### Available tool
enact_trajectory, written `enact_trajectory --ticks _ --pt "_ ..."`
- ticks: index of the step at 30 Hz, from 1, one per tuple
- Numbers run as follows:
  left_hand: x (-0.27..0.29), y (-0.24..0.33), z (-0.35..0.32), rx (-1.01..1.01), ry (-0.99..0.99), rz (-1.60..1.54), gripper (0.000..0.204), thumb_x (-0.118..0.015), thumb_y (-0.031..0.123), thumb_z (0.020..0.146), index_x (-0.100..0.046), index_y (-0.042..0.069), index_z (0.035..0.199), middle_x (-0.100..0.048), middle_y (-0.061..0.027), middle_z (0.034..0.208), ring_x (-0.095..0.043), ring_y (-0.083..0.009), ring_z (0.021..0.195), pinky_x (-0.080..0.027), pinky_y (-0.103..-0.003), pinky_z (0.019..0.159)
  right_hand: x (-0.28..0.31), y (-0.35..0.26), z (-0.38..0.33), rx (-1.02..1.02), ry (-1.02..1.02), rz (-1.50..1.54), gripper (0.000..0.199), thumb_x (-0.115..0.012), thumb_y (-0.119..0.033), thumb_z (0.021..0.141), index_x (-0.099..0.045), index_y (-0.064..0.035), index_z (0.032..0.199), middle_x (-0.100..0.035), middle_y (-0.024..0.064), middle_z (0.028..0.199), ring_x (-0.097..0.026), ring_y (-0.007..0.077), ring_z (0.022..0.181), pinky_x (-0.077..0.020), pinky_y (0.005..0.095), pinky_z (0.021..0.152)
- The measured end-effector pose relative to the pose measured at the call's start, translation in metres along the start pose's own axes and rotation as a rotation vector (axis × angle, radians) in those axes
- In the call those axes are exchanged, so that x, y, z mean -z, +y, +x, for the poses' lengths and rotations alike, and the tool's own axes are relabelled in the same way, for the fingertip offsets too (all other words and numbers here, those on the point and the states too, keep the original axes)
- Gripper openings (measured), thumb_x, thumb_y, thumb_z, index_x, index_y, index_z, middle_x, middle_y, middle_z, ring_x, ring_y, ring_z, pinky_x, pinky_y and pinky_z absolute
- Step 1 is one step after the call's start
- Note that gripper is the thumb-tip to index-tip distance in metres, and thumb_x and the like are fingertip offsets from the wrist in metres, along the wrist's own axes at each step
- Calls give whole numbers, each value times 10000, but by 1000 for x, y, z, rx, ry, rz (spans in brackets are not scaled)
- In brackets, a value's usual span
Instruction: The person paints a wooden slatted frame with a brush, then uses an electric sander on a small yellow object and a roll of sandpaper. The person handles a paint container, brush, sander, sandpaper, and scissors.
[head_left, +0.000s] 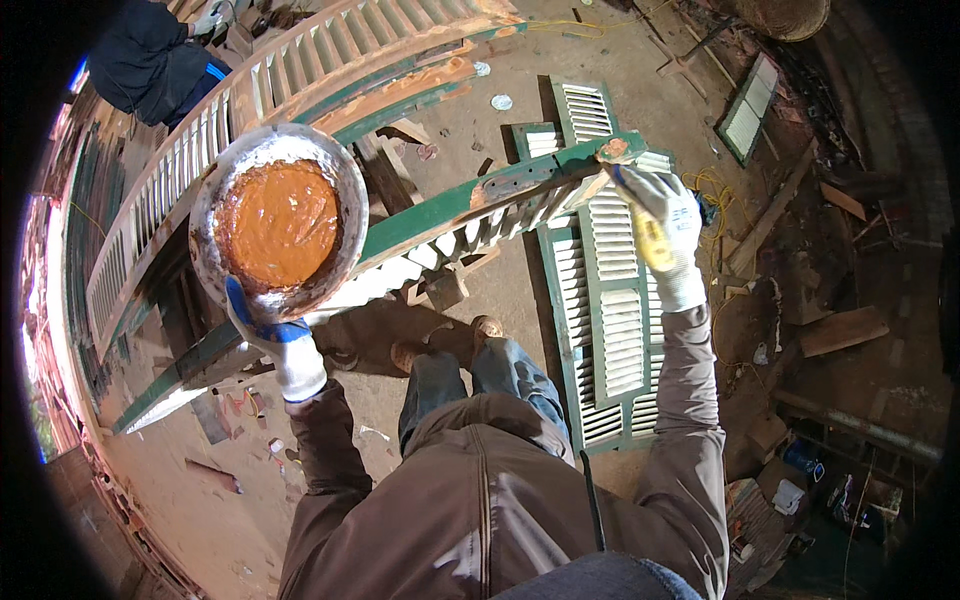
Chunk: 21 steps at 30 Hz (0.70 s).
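My left hand (pixel 280 350), in a white glove with blue-coated fingers, grips the near rim of a round metal bowl (pixel 350 215). Thick orange-brown paste (pixel 280 225) fills much of it. A long curved green louvered shutter frame (pixel 415 222) runs from under the bowl up to the right. My right hand (pixel 660 225), gloved in white with a yellow patch, is at the frame's right end, fingers closed together. Whatever they hold, if anything, is hidden. Orange-brown filler (pixel 613 149) covers a spot on the green rail just beyond the fingertips; a bare, worn patch lies farther left.
Green-and-white louvered shutters (pixel 620 340) lie stacked on the floor at right. Another large curved louvered frame (pixel 290 85) stands beyond the bowl. A person in dark clothing (pixel 155 60) is at the far left. Wood offcuts (pixel 845 330) and a yellow cord (pixel 722 190) litter the right side.
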<state>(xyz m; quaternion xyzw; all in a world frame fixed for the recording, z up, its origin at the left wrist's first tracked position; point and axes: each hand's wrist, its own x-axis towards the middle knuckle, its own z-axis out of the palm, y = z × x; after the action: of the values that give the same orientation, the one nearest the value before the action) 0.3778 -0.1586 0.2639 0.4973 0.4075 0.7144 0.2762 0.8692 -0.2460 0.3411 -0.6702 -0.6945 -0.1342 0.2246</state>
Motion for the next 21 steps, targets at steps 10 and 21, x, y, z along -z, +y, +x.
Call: enact_trajectory --ticks 10,21 --pt "-1 -4 -3 30 62 11 496 -563 271 1033 -452 86 1479 -425 -136 1537 -459 -324 1386 -415 -545 1135 0 -2 6 -74 -122 -130 435 -664 -156 820 -688 -131 1254 -715 51 1193 -641 271 1064 -507 397 906" --pt "15 -20 -4 -92 36 164 548 -492 342 1056 -413 15 1488 -427 -185 1528 -464 -343 1381 -408 -554 1139 -11 -18 -12 -51 -195 -489 440 -649 -169 836 -664 -166 1276 -666 5 1221 -601 225 1114 -484 382 886"
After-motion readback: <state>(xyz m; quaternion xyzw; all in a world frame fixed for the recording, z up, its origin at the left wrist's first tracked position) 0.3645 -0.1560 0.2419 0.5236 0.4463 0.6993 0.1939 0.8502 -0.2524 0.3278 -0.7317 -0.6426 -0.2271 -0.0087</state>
